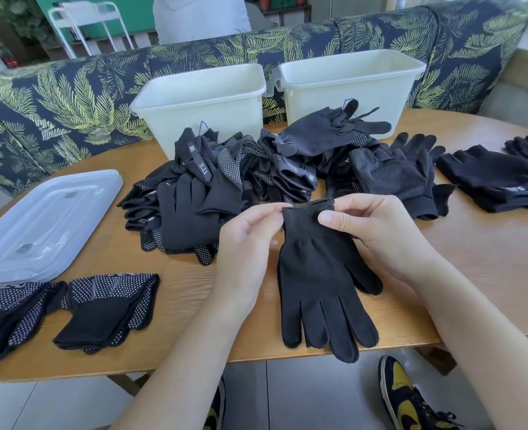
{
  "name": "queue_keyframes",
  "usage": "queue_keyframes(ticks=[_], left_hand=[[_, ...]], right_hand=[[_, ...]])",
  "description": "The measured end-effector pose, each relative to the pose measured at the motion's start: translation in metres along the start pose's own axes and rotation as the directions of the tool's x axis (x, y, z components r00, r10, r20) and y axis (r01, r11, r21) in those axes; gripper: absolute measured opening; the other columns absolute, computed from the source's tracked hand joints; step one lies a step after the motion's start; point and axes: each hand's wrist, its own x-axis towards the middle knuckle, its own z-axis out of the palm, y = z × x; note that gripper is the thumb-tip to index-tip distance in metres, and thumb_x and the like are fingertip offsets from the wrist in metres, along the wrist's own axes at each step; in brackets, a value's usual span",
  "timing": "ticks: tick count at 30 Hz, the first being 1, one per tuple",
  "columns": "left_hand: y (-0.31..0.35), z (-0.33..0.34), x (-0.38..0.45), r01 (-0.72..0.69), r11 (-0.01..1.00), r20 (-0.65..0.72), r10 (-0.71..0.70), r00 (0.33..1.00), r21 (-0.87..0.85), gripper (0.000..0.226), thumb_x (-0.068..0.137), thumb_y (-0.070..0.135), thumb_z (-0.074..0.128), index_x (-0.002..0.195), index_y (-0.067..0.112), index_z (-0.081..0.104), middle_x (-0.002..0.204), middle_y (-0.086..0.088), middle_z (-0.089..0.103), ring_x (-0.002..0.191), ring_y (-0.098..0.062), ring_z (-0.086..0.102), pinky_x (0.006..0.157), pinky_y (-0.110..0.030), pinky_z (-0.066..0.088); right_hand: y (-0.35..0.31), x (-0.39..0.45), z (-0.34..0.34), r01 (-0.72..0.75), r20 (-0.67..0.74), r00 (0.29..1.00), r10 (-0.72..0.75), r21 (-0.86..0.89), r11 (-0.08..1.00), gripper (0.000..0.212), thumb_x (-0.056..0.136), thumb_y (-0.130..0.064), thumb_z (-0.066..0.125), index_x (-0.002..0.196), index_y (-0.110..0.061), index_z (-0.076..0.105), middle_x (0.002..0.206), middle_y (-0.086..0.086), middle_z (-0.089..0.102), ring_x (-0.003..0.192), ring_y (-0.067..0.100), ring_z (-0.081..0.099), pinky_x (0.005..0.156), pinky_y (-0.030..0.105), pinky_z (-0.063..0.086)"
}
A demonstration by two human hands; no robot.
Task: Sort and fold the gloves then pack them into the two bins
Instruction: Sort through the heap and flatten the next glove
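A plain black knit glove (317, 280) hangs cuff up over the table's near edge, fingers pointing toward me. My left hand (247, 240) pinches the cuff's left corner and my right hand (377, 231) pinches its right side. Behind it lies a heap of black gloves (256, 178), some with white dots. Folded dotted gloves (107, 308) lie at the front left, and folded dark gloves (498, 178) at the right. Two white bins, one left (203, 110) and one right (349, 85), stand at the back of the table.
A translucent lid (42, 225) lies on the left of the wooden table (480, 274). A leaf-patterned sofa (70, 97) runs behind the bins. My shoes (402, 395) show on the floor below the table edge.
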Motion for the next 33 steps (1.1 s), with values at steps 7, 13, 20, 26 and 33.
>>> queue_keyframes(ticks=[7, 13, 20, 26, 33], left_hand=[[0.005, 0.002, -0.007, -0.131, 0.99, 0.058, 0.127, 0.99, 0.056, 0.029, 0.081, 0.036, 0.082, 0.103, 0.018, 0.079, 0.101, 0.003, 0.079, 0.101, -0.014, 0.074, 0.095, -0.036, 0.058], [0.009, 0.004, 0.001, -0.131, 0.991, -0.031, 0.131, 0.991, 0.007, 0.014, 0.086, 0.008, 0.08, 0.099, 0.011, 0.081, 0.098, -0.002, 0.08, 0.098, -0.018, 0.075, 0.096, -0.04, 0.058], [0.04, 0.008, 0.009, -0.174, 0.963, -0.012, 0.175, 0.984, -0.204, 0.015, 0.074, 0.012, 0.084, 0.087, 0.018, 0.084, 0.098, -0.011, 0.079, 0.102, -0.028, 0.074, 0.096, -0.043, 0.057], [0.076, 0.008, -0.014, -0.239, 0.921, 0.055, 0.268, 0.962, -0.306, 0.018, 0.073, 0.006, 0.085, 0.089, 0.013, 0.083, 0.098, -0.017, 0.078, 0.101, -0.032, 0.073, 0.095, -0.042, 0.057], [0.092, 0.014, -0.027, -0.249, 0.908, 0.072, 0.288, 0.955, -0.338, 0.017, 0.07, 0.005, 0.084, 0.083, 0.015, 0.082, 0.089, -0.011, 0.077, 0.086, -0.023, 0.072, 0.087, -0.036, 0.059]], right_hand=[[-0.007, -0.002, 0.002, -0.024, 0.014, 1.0, 0.022, 0.144, 0.989, 0.006, 0.068, -0.011, 0.081, 0.073, -0.01, 0.078, 0.083, 0.013, 0.075, 0.079, 0.023, 0.072, 0.075, 0.029, 0.06], [-0.014, -0.005, -0.001, 0.017, 0.09, 0.996, -0.022, 0.053, 0.998, 0.017, 0.066, -0.024, 0.085, 0.078, -0.015, 0.078, 0.094, 0.011, 0.076, 0.089, 0.024, 0.071, 0.083, 0.032, 0.056], [-0.034, -0.019, 0.002, 0.16, 0.113, 0.981, -0.155, -0.039, 0.986, 0.016, 0.081, -0.009, 0.077, 0.076, -0.024, 0.075, 0.083, -0.004, 0.076, 0.078, 0.011, 0.07, 0.074, 0.021, 0.053], [-0.058, -0.04, 0.005, 0.278, 0.022, 0.959, -0.284, 0.143, 0.95, 0.02, 0.072, -0.018, 0.081, 0.09, -0.021, 0.072, 0.093, 0.012, 0.076, 0.081, 0.025, 0.071, 0.075, 0.034, 0.058], [-0.068, -0.05, 0.001, 0.137, 0.188, 0.968, -0.165, 0.152, 0.979, 0.039, 0.071, -0.016, 0.083, 0.107, -0.005, 0.072, 0.099, 0.013, 0.076, 0.087, 0.025, 0.073, 0.074, 0.028, 0.057]])
